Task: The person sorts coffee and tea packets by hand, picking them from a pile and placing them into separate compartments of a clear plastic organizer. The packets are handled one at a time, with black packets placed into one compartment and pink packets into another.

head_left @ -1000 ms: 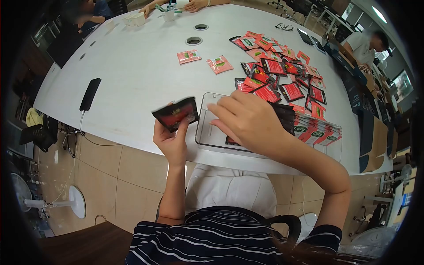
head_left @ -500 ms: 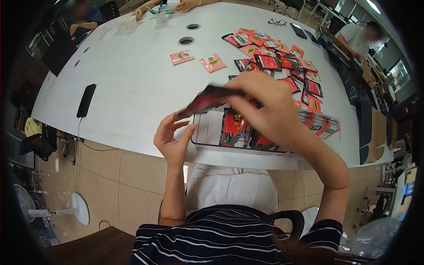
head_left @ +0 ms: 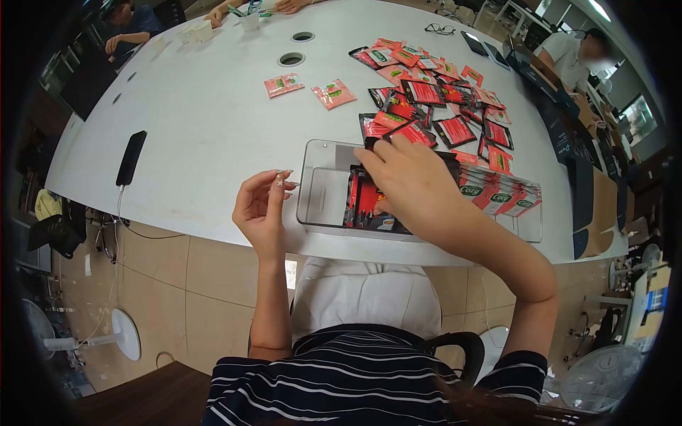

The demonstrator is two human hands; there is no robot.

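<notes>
Bright, even overhead light; long ceiling lamp (head_left: 600, 8) glows at 1 o'clock. Glossy white round table (head_left: 213, 121): soft sheen, faint shadows. Fisheye bend, black vignette at rim. Focus crisp on right hand (head_left: 412, 184).

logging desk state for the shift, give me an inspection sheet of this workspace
surface: white table
job's things: clear tray at the near edge holds dark red sachets and a row of Cozy sachets
clutter: loose sachets heaped beyond the tray, two pink sachets apart, glasses, cups
grips: left hand open, empty, beside the tray; right hand on the dark red sachets, grip unclear
cables: phone with cable hanging off the table edge
surroundings: person at far right, fan on floor
</notes>
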